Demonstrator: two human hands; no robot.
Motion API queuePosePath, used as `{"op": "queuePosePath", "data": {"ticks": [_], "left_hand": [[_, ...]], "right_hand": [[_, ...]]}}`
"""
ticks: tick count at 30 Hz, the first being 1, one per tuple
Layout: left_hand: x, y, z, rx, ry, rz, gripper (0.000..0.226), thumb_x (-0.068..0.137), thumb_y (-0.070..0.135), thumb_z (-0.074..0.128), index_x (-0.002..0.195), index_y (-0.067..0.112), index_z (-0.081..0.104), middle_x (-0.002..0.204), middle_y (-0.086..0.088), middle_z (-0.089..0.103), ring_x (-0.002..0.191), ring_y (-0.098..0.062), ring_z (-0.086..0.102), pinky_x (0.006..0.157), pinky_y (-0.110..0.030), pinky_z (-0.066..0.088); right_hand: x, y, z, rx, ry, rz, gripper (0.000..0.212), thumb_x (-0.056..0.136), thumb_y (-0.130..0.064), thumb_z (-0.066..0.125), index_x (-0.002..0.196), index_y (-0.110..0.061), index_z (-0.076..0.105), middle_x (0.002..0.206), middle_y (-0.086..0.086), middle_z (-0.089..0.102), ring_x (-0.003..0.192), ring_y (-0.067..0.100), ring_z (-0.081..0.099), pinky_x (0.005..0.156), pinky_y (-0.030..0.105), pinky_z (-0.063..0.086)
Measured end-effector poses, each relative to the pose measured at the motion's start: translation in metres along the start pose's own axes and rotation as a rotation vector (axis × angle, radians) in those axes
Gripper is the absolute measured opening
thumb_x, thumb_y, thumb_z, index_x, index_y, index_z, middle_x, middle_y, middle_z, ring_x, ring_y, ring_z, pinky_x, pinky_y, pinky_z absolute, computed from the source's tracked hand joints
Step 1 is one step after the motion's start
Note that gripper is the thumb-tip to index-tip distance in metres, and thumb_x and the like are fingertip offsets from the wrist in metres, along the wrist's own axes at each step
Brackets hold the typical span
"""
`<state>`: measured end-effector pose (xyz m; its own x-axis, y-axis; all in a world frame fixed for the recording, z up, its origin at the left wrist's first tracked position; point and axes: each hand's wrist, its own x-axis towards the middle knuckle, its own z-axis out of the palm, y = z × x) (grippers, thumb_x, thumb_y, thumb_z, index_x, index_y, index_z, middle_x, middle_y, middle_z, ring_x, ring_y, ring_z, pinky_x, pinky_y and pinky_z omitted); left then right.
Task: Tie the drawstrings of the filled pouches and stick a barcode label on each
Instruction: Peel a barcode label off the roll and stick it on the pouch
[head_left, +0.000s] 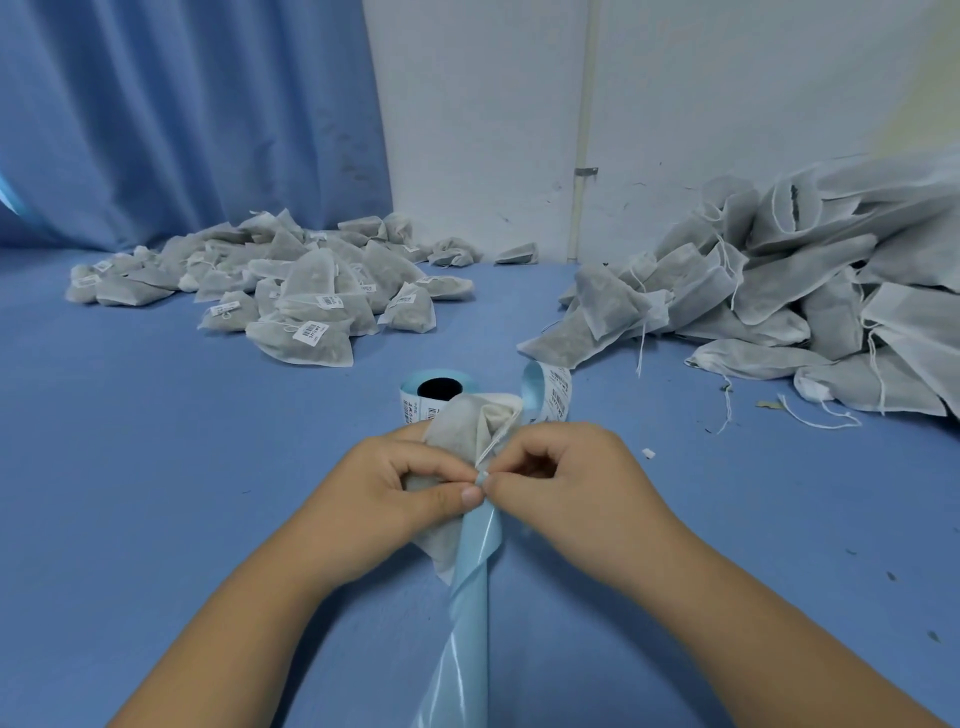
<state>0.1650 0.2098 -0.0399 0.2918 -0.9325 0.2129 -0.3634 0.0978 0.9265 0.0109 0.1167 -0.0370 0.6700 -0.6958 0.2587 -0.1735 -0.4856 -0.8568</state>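
The left hand (384, 499) is gripping a filled pouch (457, 426) just above the blue table (156, 467). The right hand (566, 483) is pinching a small white tab (483, 475) atop the blue backing strip (467, 597). A label roll (413, 408) is standing just behind, with labelled pouches (311, 291) lying far left and unlabelled pouches (779, 291) lying right.

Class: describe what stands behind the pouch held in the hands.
A label roll stands behind the pouch, with a loose label strip beside it. The pouch covers the roll's lower front.
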Motion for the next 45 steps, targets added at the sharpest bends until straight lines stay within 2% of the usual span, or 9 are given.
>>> {"op": "queuePosePath", "data": {"ticks": [3, 6, 12, 17, 28, 34, 39, 42, 45], "left_hand": [[0.000, -0.001, 0.000, 0.012, -0.009, -0.018, 0.007, 0.068, 0.023, 0.078, 0.074, 0.022, 0.080, 0.085, 0.009, 0.069, 0.083, -0.003, 0.066, 0.075, -0.013, 0.049], [0.000, -0.002, -0.002, 0.037, -0.027, -0.047, 0.010, 0.077, 0.013, 0.079, 0.075, 0.022, 0.080, 0.091, 0.002, 0.070, 0.084, -0.006, 0.067, 0.077, -0.016, 0.050], [-0.002, 0.000, -0.006, -0.062, -0.078, -0.174, 0.014, 0.071, 0.031, 0.074, 0.076, 0.019, 0.075, 0.083, -0.003, 0.074, 0.077, -0.013, 0.067, 0.075, -0.027, 0.051], [-0.002, 0.000, -0.010, -0.188, -0.094, -0.215, 0.023, 0.061, 0.039, 0.077, 0.070, 0.019, 0.073, 0.076, -0.003, 0.071, 0.067, -0.013, 0.065, 0.061, -0.019, 0.049], [-0.023, -0.007, -0.031, -0.211, -0.069, -0.311, 0.030, 0.057, 0.043, 0.081, 0.069, 0.017, 0.071, 0.075, -0.005, 0.068, 0.065, -0.016, 0.062, 0.058, -0.022, 0.049], [-0.038, 0.006, -0.054, 0.041, 0.051, -0.336, 0.045, 0.068, 0.059, 0.070, 0.075, 0.015, 0.075, 0.072, -0.001, 0.068, 0.058, -0.013, 0.055, 0.052, -0.018, 0.041], [-0.032, 0.025, -0.066, 0.141, 0.230, -0.271, 0.031, 0.094, 0.034, 0.057, 0.077, 0.017, 0.077, 0.083, 0.001, 0.075, 0.059, -0.010, 0.062, 0.053, -0.017, 0.049], [-0.021, 0.040, -0.060, 0.090, 0.353, -0.159, 0.028, 0.096, 0.024, 0.058, 0.075, 0.018, 0.077, 0.084, 0.004, 0.075, 0.064, -0.007, 0.065, 0.058, -0.021, 0.050], [-0.008, 0.057, -0.045, 0.005, 0.472, -0.016, 0.027, 0.094, 0.020, 0.059, 0.076, 0.021, 0.078, 0.083, 0.009, 0.075, 0.065, -0.001, 0.063, 0.051, -0.014, 0.047]], "right_hand": [[0.003, 0.000, -0.003, 0.079, -0.031, 0.071, 0.015, 0.078, -0.011, 0.070, 0.066, -0.022, 0.071, 0.059, -0.008, 0.063, 0.061, 0.006, 0.056, 0.063, 0.037, 0.052], [0.004, -0.001, -0.003, 0.057, -0.011, 0.079, 0.015, 0.077, -0.011, 0.067, 0.068, -0.022, 0.070, 0.064, 0.004, 0.064, 0.061, 0.012, 0.055, 0.064, 0.043, 0.053], [0.004, -0.005, -0.005, 0.089, 0.031, 0.106, 0.017, 0.076, -0.012, 0.063, 0.062, -0.022, 0.066, 0.061, 0.003, 0.064, 0.057, 0.012, 0.051, 0.059, 0.035, 0.050], [0.007, -0.006, -0.014, 0.263, 0.045, 0.131, 0.026, 0.081, -0.006, 0.056, 0.060, -0.018, 0.064, 0.060, -0.001, 0.064, 0.061, 0.011, 0.058, 0.056, 0.025, 0.049], [0.012, -0.001, -0.047, 0.728, 0.078, 0.089, 0.024, 0.086, -0.004, 0.053, 0.065, -0.011, 0.060, 0.056, 0.006, 0.053, 0.050, 0.016, 0.047, 0.042, 0.021, 0.036], [0.012, 0.012, -0.068, 0.719, 0.119, 0.110, 0.032, 0.091, 0.000, 0.046, 0.063, -0.011, 0.058, 0.058, 0.004, 0.051, 0.050, 0.014, 0.045, 0.045, 0.022, 0.034], [0.008, 0.023, -0.084, 0.698, 0.146, 0.139, 0.024, 0.091, -0.002, 0.048, 0.070, -0.009, 0.058, 0.058, 0.003, 0.053, 0.050, 0.014, 0.046, 0.047, 0.024, 0.036], [0.004, 0.031, -0.095, 0.683, 0.153, 0.151, 0.023, 0.091, -0.001, 0.048, 0.071, -0.008, 0.056, 0.057, 0.004, 0.052, 0.049, 0.015, 0.045, 0.048, 0.024, 0.036], [-0.001, 0.039, -0.108, 0.663, 0.175, 0.162, 0.020, 0.091, -0.001, 0.049, 0.074, -0.007, 0.057, 0.058, 0.004, 0.053, 0.048, 0.014, 0.047, 0.045, 0.022, 0.037]]}}
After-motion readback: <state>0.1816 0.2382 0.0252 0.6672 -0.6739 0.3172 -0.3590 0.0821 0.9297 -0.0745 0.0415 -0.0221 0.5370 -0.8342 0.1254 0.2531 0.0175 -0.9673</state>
